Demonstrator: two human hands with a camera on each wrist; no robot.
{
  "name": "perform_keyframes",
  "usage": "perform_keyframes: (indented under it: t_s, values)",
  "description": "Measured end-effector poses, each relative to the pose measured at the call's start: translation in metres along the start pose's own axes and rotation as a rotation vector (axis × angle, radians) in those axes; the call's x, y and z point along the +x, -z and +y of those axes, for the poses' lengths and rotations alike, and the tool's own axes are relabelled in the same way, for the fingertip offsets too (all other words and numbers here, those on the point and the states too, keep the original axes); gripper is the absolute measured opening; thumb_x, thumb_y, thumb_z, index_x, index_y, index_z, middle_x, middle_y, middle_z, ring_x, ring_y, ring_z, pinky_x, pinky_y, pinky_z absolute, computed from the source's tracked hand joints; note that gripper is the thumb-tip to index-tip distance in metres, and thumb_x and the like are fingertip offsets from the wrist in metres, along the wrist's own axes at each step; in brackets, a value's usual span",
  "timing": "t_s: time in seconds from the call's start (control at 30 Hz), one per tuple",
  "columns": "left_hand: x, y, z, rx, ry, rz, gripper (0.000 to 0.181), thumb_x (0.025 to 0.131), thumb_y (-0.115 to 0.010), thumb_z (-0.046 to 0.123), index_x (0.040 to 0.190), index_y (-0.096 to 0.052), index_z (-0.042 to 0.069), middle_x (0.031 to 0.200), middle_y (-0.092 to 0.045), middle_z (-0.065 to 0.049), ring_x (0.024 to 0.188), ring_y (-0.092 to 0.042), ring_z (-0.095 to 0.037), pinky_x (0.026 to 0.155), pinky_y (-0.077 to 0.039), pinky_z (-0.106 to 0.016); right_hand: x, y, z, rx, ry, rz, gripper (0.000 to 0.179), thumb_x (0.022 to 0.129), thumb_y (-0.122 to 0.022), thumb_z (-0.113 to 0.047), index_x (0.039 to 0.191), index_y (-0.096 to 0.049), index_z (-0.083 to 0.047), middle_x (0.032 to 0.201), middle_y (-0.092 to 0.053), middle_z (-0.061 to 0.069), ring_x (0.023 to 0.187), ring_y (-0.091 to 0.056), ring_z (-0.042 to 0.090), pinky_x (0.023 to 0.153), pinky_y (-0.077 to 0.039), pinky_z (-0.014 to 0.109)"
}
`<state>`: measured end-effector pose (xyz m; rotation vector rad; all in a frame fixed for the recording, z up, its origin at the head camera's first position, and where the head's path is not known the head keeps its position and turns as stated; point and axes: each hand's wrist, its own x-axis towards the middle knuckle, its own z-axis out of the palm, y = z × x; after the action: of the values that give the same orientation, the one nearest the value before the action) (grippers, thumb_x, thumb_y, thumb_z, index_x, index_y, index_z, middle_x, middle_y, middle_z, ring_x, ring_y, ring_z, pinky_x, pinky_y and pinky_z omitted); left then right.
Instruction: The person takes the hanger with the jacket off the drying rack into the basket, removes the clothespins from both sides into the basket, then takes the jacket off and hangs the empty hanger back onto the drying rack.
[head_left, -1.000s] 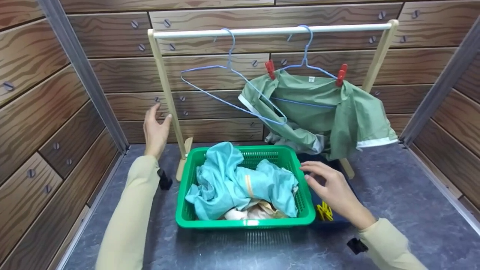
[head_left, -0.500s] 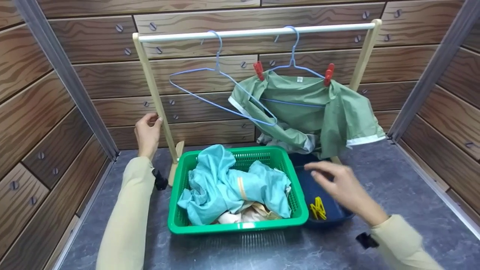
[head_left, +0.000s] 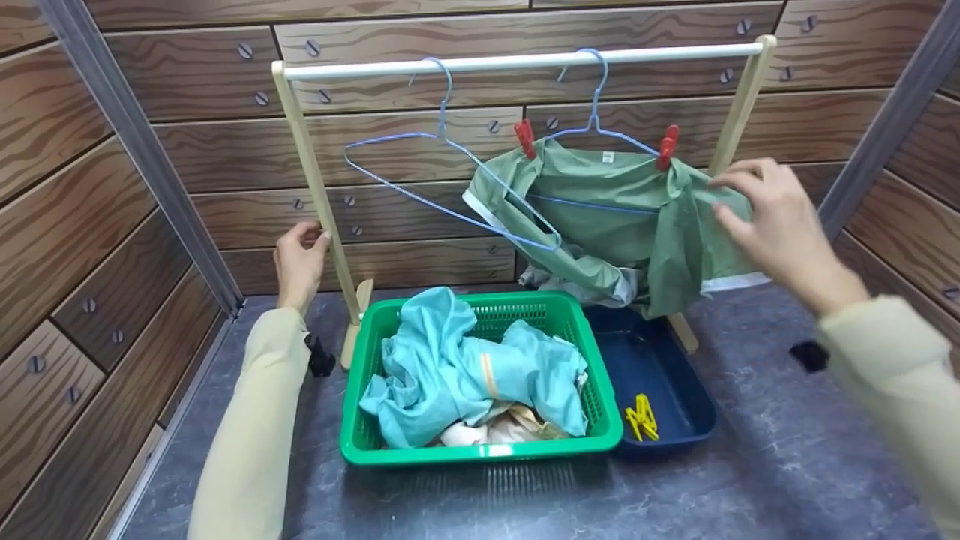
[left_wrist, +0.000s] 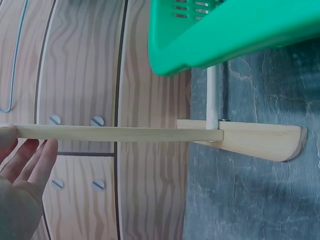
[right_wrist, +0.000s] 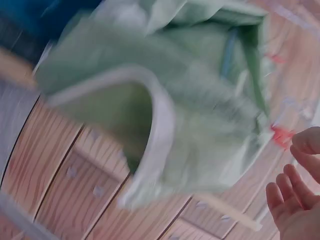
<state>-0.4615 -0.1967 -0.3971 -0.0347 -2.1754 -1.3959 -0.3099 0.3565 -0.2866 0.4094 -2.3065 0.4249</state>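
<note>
My left hand [head_left: 300, 262] pinches the left post of a wooden clothes rack [head_left: 322, 187]; in the left wrist view, thumb and fingers [left_wrist: 42, 167] lie on either side of that post. My right hand [head_left: 784, 225] is raised in front of the right sleeve of a green shirt [head_left: 600, 187], its fingers apart and nothing in its grasp. Two red clothespins [head_left: 667, 148] fasten the shirt to a blue hanger [head_left: 596, 105] on the white rail. A bare blue hanger [head_left: 442, 112] hangs to its left. The right wrist view is blurred.
A green basket [head_left: 480, 452] with a turquoise garment [head_left: 450, 367] on other cloth stands before the rack. To its right is a dark blue tray [head_left: 675, 375] holding yellow clothespins [head_left: 641, 418]. Wood-patterned walls enclose the back and sides.
My left hand has come from beside the post to pinching it. My right hand has moved from above the blue tray up and rightward to the shirt's sleeve.
</note>
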Motion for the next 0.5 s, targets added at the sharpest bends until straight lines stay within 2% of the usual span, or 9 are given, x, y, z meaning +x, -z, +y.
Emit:
perform_keyframes:
  t_s: [0.1, 0.23, 0.37, 0.5]
  values:
    - [-0.001, 0.001, 0.002, 0.016, 0.001, -0.016, 0.020, 0.091, -0.060, 0.011, 0.108, -0.065, 0.002, 0.100, -0.065, -0.011, 0.091, -0.060, -0.019, 0.078, -0.046, -0.030, 0.015, -0.001, 0.016, -0.043, -0.033, -0.111, 0.030, 0.088, -0.063, -0.011, 0.117, -0.060, -0.002, 0.114, -0.054, 0.020, 0.101, -0.046, 0.037, 0.083, -0.035, 0.052]
    - [-0.001, 0.001, 0.004, 0.028, -0.005, -0.028, 0.020, 0.092, -0.059, 0.009, 0.109, -0.064, 0.001, 0.102, -0.065, -0.012, 0.093, -0.060, -0.021, 0.079, -0.047, -0.033, 0.026, -0.008, 0.028, -0.025, -0.070, -0.206, 0.030, 0.094, -0.056, -0.020, 0.118, -0.061, -0.003, 0.112, -0.060, 0.021, 0.098, -0.053, 0.038, 0.082, -0.038, 0.053]
    - [-0.001, 0.000, 0.005, 0.040, -0.005, -0.028, 0.019, 0.092, -0.059, 0.008, 0.108, -0.064, 0.001, 0.102, -0.065, -0.012, 0.093, -0.061, -0.022, 0.078, -0.048, -0.033, 0.030, -0.020, 0.031, 0.045, -0.096, -0.160, 0.027, 0.095, -0.055, -0.024, 0.109, -0.067, -0.004, 0.103, -0.065, 0.017, 0.086, -0.058, 0.031, 0.075, -0.040, 0.044]
    - [-0.001, 0.000, 0.005, 0.045, -0.008, -0.018, 0.018, 0.091, -0.059, 0.007, 0.107, -0.064, 0.001, 0.101, -0.065, -0.012, 0.090, -0.061, -0.021, 0.075, -0.048, -0.032, 0.031, -0.028, 0.031, 0.130, -0.174, -0.104, 0.025, 0.094, -0.056, -0.027, 0.106, -0.066, -0.007, 0.097, -0.065, 0.010, 0.083, -0.055, 0.019, 0.072, -0.037, 0.031]
